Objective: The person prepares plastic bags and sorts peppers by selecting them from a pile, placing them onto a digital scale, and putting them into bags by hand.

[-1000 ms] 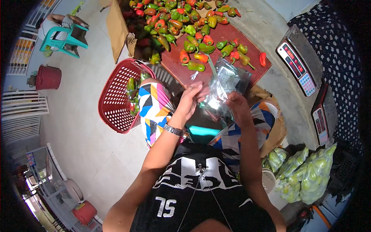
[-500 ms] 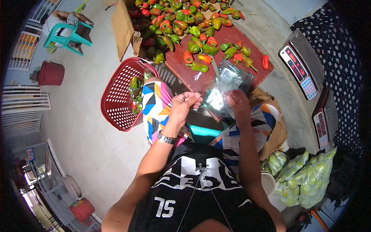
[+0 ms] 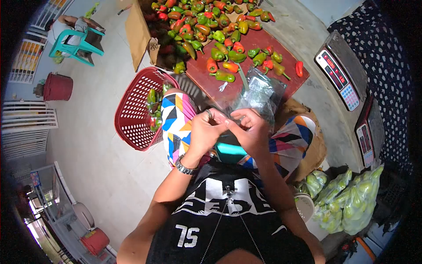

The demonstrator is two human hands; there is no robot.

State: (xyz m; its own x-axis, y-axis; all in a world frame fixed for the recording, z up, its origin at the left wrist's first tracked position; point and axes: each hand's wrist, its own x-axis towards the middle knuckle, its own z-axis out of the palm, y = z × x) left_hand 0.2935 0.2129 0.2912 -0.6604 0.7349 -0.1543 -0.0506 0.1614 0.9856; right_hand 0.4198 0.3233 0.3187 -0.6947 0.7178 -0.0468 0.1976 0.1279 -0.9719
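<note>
My left hand [image 3: 207,132] and my right hand [image 3: 251,132] meet over my lap, thumbs and fingertips pinched close together. Between them is the edge of a thin clear plastic bag, mostly hidden by the fingers. Just beyond my right hand, a pile of clear plastic bags [image 3: 265,91] lies on the near corner of the dark red table [image 3: 206,83]. Red and green peppers [image 3: 236,57] lie loose behind the bags, with a larger heap [image 3: 202,28] farther back.
A red perforated basket [image 3: 133,103] holding bagged peppers stands left of my knee. An open cardboard box [image 3: 137,37] is at the table's left. Two digital scales [image 3: 337,75] sit at right, above filled bags of green produce [image 3: 360,202]. A person sits on a teal chair [image 3: 72,46].
My hands have come together and nearer my body; the right moved left to meet the left. The clear plastic spread between them is now bunched at the fingertips.
</note>
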